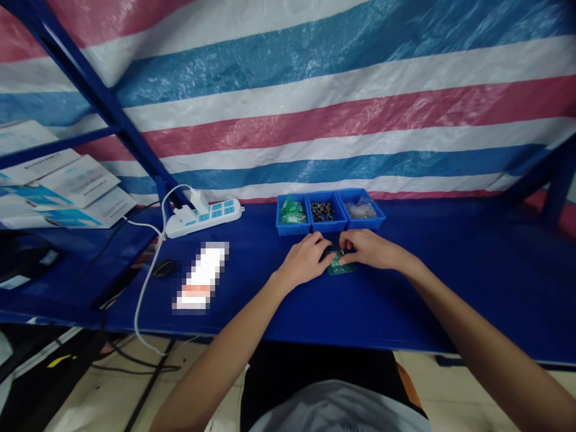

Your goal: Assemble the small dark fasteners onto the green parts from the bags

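Observation:
A small, flat green packet (pixel 341 267), which looks like a plastic bag, lies on the blue table in front of the bins. My left hand (pixel 306 258) comes in from its left side, fingers bent and thumb at the packet's edge. From the right, my right hand (pixel 369 247) curls its fingers with the thumb pressed on the packet. What lies between the fingertips is partly hidden. Just behind my hands stand three joined blue bins: the left bin (pixel 293 230) holds green plastic bags, the middle bin (pixel 327 227) small dark metallic parts, the right bin (pixel 377 221) clear plastic bags.
A white power strip (pixel 204 217) with a plugged-in charger and white cable (pixel 150 288) is at the left. Nearer lie a blurred-out phone-shaped item (pixel 202 279) and a dark mouse-like object (pixel 164 268). White boxes (pixel 85 186) are stacked beyond the blue frame post (pixel 130 135).

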Action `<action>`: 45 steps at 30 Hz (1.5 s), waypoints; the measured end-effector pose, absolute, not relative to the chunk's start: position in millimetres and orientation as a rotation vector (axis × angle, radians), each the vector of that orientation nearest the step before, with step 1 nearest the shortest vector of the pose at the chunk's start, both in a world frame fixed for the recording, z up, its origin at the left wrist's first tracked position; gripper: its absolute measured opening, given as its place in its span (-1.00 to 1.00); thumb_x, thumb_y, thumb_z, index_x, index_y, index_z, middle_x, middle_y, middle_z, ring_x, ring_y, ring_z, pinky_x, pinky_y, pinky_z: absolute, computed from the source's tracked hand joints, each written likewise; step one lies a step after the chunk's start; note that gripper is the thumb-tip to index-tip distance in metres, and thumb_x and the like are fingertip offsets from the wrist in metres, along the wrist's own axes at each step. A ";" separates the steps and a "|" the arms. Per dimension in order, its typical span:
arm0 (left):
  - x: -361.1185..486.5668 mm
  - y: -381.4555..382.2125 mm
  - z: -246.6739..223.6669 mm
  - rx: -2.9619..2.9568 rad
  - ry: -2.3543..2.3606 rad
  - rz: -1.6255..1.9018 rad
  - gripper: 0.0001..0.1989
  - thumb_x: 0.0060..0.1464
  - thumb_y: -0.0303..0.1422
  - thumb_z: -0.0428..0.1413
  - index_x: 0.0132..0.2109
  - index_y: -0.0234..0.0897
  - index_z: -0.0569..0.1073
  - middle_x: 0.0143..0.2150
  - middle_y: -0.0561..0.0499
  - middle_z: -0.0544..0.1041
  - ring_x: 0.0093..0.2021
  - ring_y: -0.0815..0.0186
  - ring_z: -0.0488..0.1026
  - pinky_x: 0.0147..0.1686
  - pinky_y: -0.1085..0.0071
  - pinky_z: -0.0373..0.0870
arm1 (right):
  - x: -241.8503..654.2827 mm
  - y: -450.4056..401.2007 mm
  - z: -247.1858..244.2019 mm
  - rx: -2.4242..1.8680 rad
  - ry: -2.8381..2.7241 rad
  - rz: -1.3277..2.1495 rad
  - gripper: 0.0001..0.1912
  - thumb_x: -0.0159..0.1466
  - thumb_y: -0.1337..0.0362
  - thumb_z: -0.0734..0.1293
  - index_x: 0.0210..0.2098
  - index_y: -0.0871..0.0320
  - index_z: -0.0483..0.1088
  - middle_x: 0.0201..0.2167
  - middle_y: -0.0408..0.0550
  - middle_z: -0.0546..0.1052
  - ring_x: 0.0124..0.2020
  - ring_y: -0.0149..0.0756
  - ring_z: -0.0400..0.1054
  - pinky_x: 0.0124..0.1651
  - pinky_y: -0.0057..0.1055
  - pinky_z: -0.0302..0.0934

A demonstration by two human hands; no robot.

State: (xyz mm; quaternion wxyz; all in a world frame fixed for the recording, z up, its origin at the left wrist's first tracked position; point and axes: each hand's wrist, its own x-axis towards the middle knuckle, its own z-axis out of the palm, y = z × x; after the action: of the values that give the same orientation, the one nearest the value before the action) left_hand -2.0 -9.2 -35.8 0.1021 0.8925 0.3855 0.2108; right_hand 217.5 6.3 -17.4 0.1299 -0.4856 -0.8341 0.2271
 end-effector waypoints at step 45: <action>0.5 1.0 -40.3 2.051 1.165 1.075 -0.90 0.13 -0.52 0.06 -0.23 -0.22 0.36 -0.27 0.04 0.49 -0.23 0.31 0.46 -0.26 0.40 0.39 | 191.8 1.4 -27.6 -1.299 -2.019 0.766 -0.77 0.28 0.29 0.27 -0.19 0.11 0.57 -0.32 -0.07 0.61 -0.49 -0.31 0.44 -0.28 -0.32 0.31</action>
State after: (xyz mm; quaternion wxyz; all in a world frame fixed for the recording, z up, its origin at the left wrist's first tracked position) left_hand 0.5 1.0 -40.3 0.2712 0.7616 0.4326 0.3992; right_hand 191.8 1.4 -27.6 0.3059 -0.4909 -0.7627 0.2895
